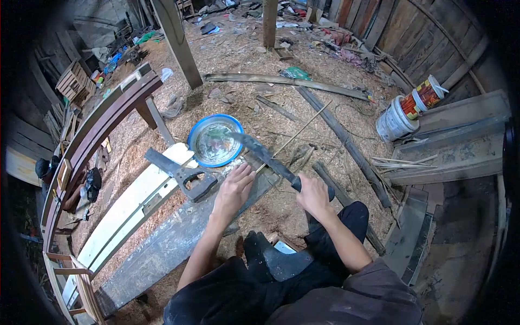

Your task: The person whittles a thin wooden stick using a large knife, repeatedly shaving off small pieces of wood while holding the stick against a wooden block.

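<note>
My right hand [314,196] is wrapped round the black handle of a machete [259,150], whose dark blade points up and left. The blade crosses a thin wooden stick [300,131] near its lower end. My left hand [236,188] is closed on that lower end, its fingers partly hiding it, over the far end of a grey plank [162,249]. Beside my left hand lies a handsaw [187,176] with a dark grip. Beyond it stands a round, blue-rimmed metal basin [215,118] with something greenish inside.
White-faced boards [127,203] lie left of the plank. A curved wooden frame [103,116] stands further left. Ahead, long timber strips [346,143] lie on shavings, and a post [179,46] rises. At right are a white bucket [397,120] and thin sticks [406,162].
</note>
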`<action>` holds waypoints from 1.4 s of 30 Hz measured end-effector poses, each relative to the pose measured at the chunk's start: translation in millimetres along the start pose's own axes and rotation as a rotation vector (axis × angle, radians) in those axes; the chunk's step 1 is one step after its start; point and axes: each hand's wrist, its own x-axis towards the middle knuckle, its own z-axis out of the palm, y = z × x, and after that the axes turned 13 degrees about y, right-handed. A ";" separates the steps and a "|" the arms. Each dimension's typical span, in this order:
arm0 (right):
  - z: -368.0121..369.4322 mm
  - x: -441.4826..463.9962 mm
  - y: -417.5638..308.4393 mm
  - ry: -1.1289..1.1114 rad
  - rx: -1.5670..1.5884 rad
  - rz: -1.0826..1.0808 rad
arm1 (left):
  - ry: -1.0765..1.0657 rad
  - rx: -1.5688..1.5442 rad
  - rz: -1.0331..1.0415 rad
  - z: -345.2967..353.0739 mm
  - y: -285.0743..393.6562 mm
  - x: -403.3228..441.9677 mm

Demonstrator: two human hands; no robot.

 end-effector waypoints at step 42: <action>-2.4 32.6 32.5 0.055 0.130 0.061 | -0.143 0.010 -0.003 2.1 9.1 10.8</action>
